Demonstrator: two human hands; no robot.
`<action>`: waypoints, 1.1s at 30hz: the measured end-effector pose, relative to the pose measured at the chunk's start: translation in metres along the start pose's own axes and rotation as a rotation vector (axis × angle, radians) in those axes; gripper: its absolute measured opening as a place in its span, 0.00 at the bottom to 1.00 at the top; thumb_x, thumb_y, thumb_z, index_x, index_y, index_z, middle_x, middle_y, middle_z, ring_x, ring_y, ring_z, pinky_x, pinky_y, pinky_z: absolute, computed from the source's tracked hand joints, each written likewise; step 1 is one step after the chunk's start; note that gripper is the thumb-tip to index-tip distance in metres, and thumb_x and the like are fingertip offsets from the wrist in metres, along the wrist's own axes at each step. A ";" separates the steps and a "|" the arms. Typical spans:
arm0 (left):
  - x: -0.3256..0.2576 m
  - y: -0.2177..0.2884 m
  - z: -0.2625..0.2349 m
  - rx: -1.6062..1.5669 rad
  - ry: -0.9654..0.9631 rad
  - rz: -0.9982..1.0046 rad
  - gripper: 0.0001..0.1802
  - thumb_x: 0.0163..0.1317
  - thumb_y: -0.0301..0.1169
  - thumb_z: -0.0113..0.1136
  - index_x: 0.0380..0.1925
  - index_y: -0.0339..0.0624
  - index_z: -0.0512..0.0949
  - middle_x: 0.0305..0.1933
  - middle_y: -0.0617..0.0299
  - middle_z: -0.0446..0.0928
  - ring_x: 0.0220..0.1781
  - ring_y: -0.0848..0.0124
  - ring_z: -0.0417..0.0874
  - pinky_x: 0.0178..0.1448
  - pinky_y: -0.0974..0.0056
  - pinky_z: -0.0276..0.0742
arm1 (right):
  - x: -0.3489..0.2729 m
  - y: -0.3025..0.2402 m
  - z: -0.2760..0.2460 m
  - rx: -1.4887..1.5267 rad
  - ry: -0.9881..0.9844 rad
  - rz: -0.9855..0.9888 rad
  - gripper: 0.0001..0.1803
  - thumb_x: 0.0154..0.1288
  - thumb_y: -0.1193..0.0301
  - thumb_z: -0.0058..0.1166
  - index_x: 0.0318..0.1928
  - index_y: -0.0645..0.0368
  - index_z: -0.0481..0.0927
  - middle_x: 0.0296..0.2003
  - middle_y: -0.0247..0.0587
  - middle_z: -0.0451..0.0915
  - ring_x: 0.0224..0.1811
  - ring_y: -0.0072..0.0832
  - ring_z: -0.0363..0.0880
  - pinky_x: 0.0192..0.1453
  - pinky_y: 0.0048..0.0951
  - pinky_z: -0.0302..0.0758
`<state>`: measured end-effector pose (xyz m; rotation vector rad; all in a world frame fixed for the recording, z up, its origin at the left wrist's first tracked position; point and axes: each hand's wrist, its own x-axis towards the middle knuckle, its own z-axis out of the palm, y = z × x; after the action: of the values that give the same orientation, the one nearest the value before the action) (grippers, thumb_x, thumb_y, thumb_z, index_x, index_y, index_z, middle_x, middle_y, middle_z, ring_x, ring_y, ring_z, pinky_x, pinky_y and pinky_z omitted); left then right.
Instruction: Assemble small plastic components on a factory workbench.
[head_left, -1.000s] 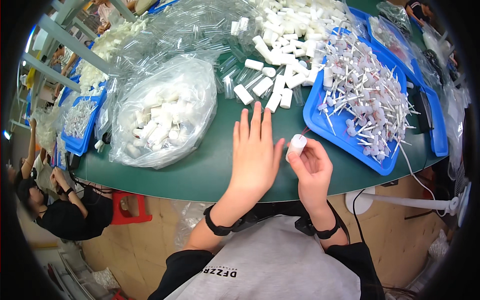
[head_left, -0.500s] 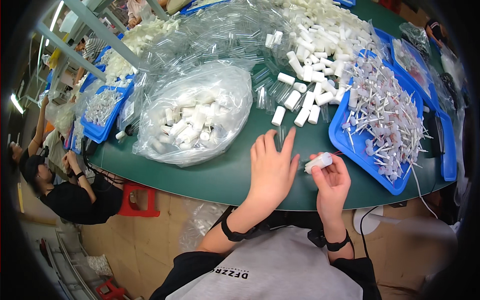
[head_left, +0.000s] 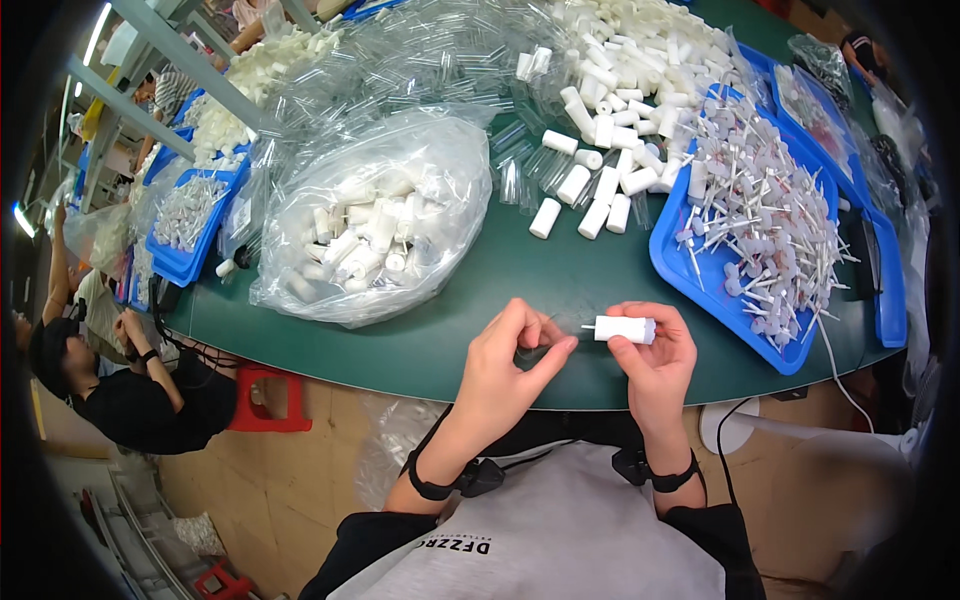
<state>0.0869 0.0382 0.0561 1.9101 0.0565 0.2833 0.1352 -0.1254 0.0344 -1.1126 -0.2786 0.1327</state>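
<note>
Below frame centre, the left hand [head_left: 502, 358], now drawn back, seemingly pinches a clear tube [head_left: 572, 323] facing the white cylinder [head_left: 619, 329] the right hand [head_left: 657, 362] grips.

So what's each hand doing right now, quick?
Left hand: curled, can't tell if it's holding anything.
Right hand: closed, holding a white cylinder.

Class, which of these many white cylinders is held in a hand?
The white cylinder in the right hand, its thin stem pointing toward the left hand. Loose white cylinders beyond, on the green table, have no hand touching them.
</note>
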 end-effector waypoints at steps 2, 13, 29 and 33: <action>-0.003 0.005 -0.003 -0.049 -0.031 -0.022 0.15 0.57 0.24 0.63 0.29 0.39 0.63 0.31 0.55 0.76 0.31 0.68 0.77 0.37 0.67 0.72 | -0.001 -0.002 0.000 0.015 -0.071 -0.014 0.17 0.54 0.88 0.58 0.45 0.65 0.74 0.44 0.48 0.78 0.48 0.30 0.77 0.53 0.29 0.74; -0.005 0.012 -0.012 0.205 -0.220 0.224 0.16 0.54 0.24 0.63 0.44 0.36 0.72 0.29 0.59 0.70 0.31 0.66 0.75 0.34 0.64 0.71 | 0.000 -0.001 0.001 -0.125 -0.314 -0.075 0.15 0.52 0.88 0.59 0.41 0.65 0.76 0.41 0.47 0.79 0.46 0.31 0.76 0.51 0.31 0.73; -0.017 0.002 -0.004 0.325 -0.103 0.273 0.12 0.52 0.26 0.64 0.33 0.36 0.70 0.26 0.55 0.72 0.25 0.58 0.76 0.28 0.59 0.72 | -0.011 -0.004 0.019 -0.162 -0.152 0.085 0.13 0.50 0.88 0.61 0.39 0.69 0.78 0.39 0.48 0.80 0.44 0.30 0.78 0.49 0.29 0.75; -0.022 0.001 -0.004 0.122 -0.189 0.182 0.12 0.56 0.27 0.63 0.34 0.35 0.69 0.26 0.53 0.72 0.23 0.58 0.75 0.28 0.60 0.70 | -0.015 -0.006 0.012 -0.171 -0.180 0.063 0.14 0.49 0.87 0.63 0.38 0.68 0.78 0.39 0.48 0.80 0.43 0.32 0.78 0.49 0.31 0.76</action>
<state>0.0650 0.0376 0.0547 2.0587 -0.2324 0.2243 0.1172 -0.1208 0.0426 -1.2822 -0.4225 0.2698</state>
